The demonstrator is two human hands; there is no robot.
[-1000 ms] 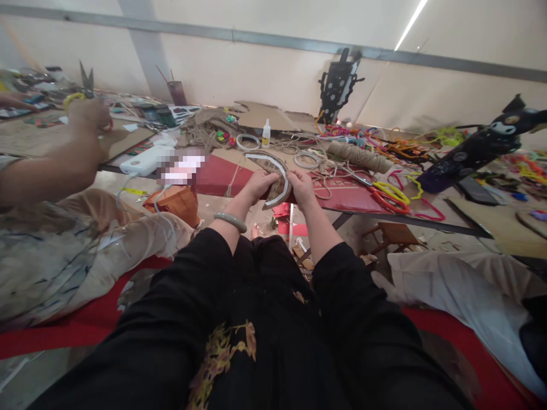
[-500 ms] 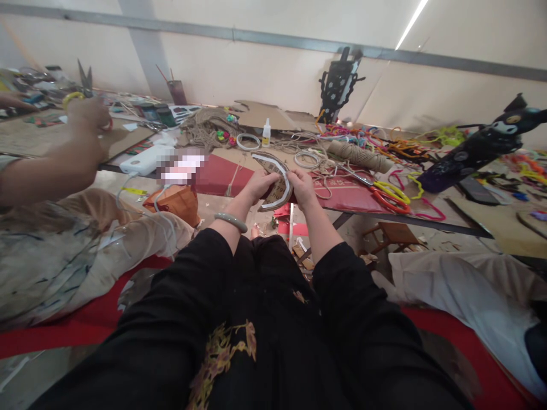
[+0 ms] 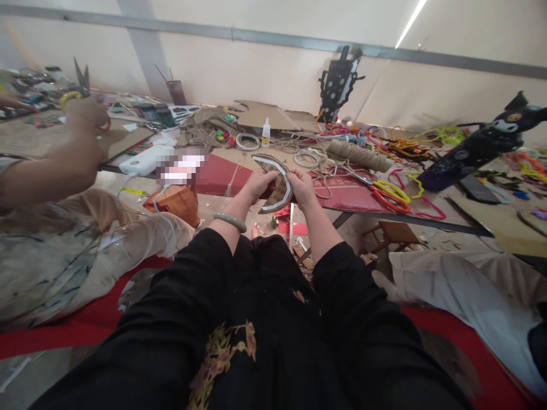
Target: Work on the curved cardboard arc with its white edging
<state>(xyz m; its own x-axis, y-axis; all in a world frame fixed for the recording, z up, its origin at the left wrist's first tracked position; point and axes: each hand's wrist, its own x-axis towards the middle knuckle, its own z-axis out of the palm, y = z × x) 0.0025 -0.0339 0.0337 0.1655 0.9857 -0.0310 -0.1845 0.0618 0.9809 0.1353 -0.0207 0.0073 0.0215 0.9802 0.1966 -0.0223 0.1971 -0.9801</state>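
Both my hands hold a curved cardboard piece (image 3: pixel 278 181) edged with a white strip, just above the table's near edge. My left hand (image 3: pixel 257 183), with a pale green bangle (image 3: pixel 230 220) on its wrist, grips the piece's left side with its fingers closed. My right hand (image 3: pixel 301 185) pinches the right side at the white strip. A red sheet (image 3: pixel 342 193) lies on the table beneath the hands.
A co-worker's hand (image 3: pixel 83 117) at the left holds yellow-handled scissors (image 3: pixel 77 85). On the table lie red and yellow scissors (image 3: pixel 387 193), a twine roll (image 3: pixel 359 155), a glue bottle (image 3: pixel 265 132), coloured wires (image 3: pixel 397 145), cardboard and a black figure (image 3: pixel 478 148). A small wooden stool (image 3: pixel 391 233) stands below.
The cardboard piece has turned slightly in my hands, and my fingers have shifted along its white edge. The co-worker's hand with the scissors has drifted a little to the left.
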